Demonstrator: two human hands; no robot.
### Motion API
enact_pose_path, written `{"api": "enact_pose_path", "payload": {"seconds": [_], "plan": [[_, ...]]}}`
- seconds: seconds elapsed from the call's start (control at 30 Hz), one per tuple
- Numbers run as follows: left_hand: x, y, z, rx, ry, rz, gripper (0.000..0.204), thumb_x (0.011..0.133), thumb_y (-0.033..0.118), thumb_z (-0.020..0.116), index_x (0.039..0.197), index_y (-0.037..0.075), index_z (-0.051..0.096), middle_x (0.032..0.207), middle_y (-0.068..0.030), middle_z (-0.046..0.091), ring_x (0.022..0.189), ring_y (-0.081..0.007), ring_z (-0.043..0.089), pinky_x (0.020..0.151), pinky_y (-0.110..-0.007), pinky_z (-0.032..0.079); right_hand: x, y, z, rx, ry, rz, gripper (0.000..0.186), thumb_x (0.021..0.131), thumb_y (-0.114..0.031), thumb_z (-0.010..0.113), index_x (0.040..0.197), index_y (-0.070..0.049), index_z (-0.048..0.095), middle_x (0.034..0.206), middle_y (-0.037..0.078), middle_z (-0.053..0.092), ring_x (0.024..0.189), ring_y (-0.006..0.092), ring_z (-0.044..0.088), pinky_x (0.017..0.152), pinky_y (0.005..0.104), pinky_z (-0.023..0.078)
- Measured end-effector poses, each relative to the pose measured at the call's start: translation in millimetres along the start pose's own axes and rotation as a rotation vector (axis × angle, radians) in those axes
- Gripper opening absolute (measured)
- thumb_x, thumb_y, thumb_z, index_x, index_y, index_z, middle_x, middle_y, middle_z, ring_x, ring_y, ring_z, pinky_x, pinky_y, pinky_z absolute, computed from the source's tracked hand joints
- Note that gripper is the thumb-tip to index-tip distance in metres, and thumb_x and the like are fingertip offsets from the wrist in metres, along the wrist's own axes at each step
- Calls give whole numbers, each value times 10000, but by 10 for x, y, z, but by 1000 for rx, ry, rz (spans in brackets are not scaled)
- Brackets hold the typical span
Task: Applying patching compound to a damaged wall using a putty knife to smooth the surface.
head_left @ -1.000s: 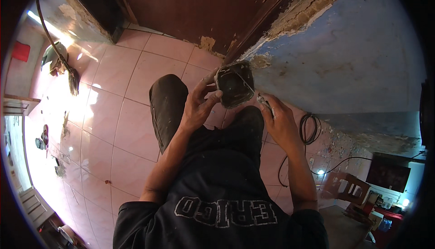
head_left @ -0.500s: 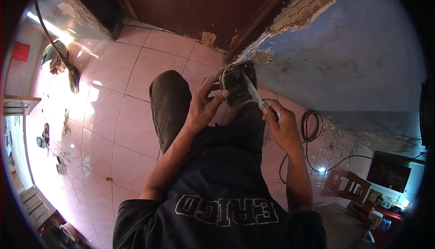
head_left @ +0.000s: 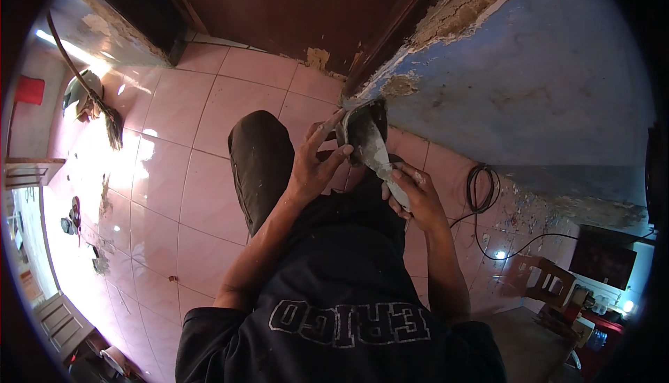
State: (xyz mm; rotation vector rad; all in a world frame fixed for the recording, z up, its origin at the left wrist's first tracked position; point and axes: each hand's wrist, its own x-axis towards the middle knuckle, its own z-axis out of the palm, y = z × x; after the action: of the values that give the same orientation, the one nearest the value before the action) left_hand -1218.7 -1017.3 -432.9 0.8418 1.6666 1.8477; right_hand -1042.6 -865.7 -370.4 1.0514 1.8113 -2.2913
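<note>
My left hand grips the left side of a small dark container with pale smears on its rim. The container is tilted, and its far edge lies close to the foot of the wall. In my right hand is a putty knife coated in whitish paste. Its broad blade reaches into the container, flat side facing up, while its handle points back toward me. How much the container holds is too dark to make out.
Ahead and to the right stands a worn blue wall with crumbling plaster beside a brown door. A coiled black cable lies on the pink tiles. A broom is at the far left, and a wooden chair at the right.
The putty knife has turned so its broad face shows, and my right hand has drawn slightly left and nearer to me. The container has tipped, while my left hand stays nearly in place.
</note>
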Motion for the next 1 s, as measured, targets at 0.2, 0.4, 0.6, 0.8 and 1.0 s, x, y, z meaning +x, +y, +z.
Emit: {"api": "enact_pose_path", "payload": {"seconds": [0.2,0.4,0.6,0.8,1.0], "plan": [[-54,-142,80,-35,-9,-17,609,974,63,678,1534,20,440,1374,-137,559,1257,-251,605,974,-370,576,60,247,-57,416,-26,-1,376,1076,-346,517,1215,0,576,806,112,643,499,82,521,352,200,328],[44,-173,90,-437,55,-214,651,1002,178,673,1564,14,389,1404,-169,572,1217,-220,614,982,-373,562,-89,190,-181,492,-54,-89,380,1079,-344,500,1252,-10,552,820,121,651,471,93,524,354,198,344],[31,-431,99,-386,19,-299,664,1010,242,659,1568,18,378,1393,-178,575,1240,-258,608,954,-396,587,-224,-204,-343,574,-22,-334,449,1063,-364,528,1306,13,527,815,135,651,460,109,541,379,220,417],[-44,-542,106,-473,-48,-327,660,1014,220,643,1573,16,357,1418,-193,553,1254,-285,607,974,-429,592,-352,-1494,-709,-819,622,-1242,364,987,-149,677,1328,-29,634,939,79,628,713,167,608,515,262,473],[45,-600,84,-551,2,-302,635,1019,194,627,1569,19,362,1413,-188,561,1241,-293,618,966,-447,602,-314,-2445,-987,-1733,869,-1448,627,778,40,746,1342,-231,696,985,72,591,814,257,623,573,355,546]]}}
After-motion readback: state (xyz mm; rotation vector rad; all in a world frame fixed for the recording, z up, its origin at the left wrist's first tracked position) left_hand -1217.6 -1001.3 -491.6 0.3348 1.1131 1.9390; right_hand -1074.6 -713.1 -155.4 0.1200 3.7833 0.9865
